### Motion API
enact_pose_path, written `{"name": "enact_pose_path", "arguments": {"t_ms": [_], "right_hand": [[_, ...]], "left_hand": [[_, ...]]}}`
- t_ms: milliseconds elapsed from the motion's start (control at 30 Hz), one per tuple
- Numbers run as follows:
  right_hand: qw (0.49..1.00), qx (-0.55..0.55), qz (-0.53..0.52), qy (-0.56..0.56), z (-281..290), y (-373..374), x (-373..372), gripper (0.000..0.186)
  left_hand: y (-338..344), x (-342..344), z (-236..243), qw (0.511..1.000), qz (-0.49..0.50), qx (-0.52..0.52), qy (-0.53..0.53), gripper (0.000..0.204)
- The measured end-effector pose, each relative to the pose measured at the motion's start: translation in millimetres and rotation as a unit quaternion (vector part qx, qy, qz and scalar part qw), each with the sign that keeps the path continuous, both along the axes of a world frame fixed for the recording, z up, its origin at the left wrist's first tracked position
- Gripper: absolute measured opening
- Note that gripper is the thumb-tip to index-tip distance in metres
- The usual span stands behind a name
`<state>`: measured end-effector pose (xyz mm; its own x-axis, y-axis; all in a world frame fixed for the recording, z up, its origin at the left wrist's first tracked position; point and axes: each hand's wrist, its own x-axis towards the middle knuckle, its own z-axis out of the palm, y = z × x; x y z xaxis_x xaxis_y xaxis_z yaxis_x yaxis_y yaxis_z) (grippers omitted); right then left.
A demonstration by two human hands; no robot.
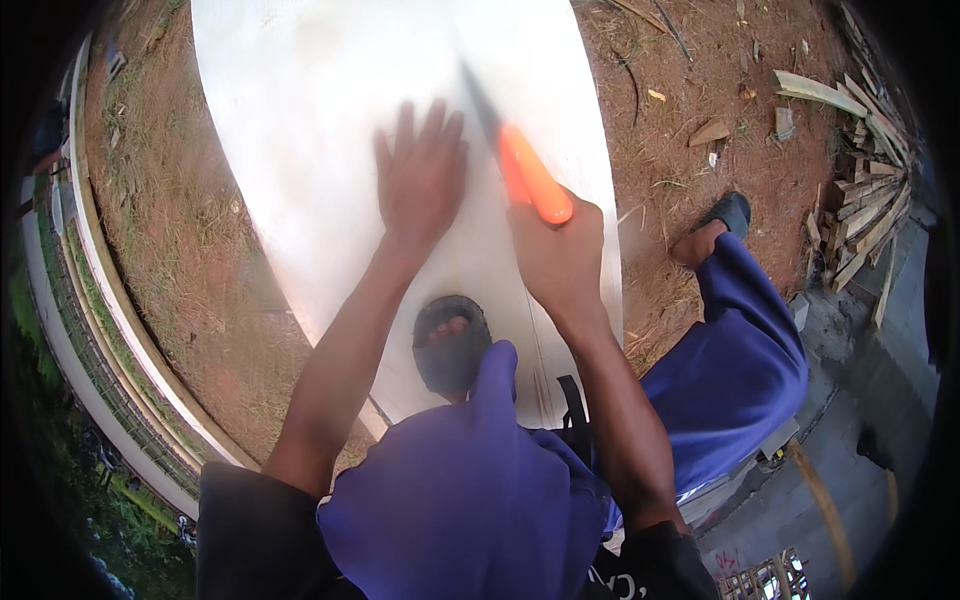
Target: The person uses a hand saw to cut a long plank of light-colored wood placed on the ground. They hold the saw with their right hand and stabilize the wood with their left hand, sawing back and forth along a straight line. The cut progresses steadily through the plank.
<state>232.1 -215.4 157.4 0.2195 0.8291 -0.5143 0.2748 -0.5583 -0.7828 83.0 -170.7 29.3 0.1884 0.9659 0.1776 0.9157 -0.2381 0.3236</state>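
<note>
A wide pale board (pixel 300 120) stretches away in front of me. Flat on it, fingers spread, lies my left hand (pixel 422 180). My right hand (pixel 560 250) is closed around the orange handle of a handsaw (pixel 535 180). Its dark blade points away from me along the board and is blurred toward the tip, so I cannot tell how deep it sits in the board. A thin line runs lengthwise on the board below my right hand. One of my feet, in a black sandal (pixel 450 345), rests on the board between my forearms.
My other foot, in a dark shoe (pixel 733 212), stands on the reddish soil (pixel 660 130) to the right. A heap of split wood strips (pixel 870 210) lies at the far right beside a grey concrete surface (pixel 880 370). Dry grass and soil (pixel 180 200) border the board's left side.
</note>
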Motion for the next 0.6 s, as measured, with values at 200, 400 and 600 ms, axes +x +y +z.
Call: {"name": "enact_pose_path", "arguments": {"t_ms": [200, 400, 600], "right_hand": [[0.991, 0.063, 0.092, -0.076, 91, -160, 39, 0.048], [0.999, 0.029, -0.004, 0.019, -7, -51, 6, 0.025], [1.0, 0.024, 0.007, -0.016, 9, -8, -9, 0.009]], "left_hand": [[-5, -8, -5, 0.999, 0.02, -0.006, -0.024, 0.038], [-3, -5, -7, 1.0, 0.017, 0.003, -0.02, 0.038], [-2, -6, -5, 1.0, 0.016, 0.005, -0.022, 0.037]]}}
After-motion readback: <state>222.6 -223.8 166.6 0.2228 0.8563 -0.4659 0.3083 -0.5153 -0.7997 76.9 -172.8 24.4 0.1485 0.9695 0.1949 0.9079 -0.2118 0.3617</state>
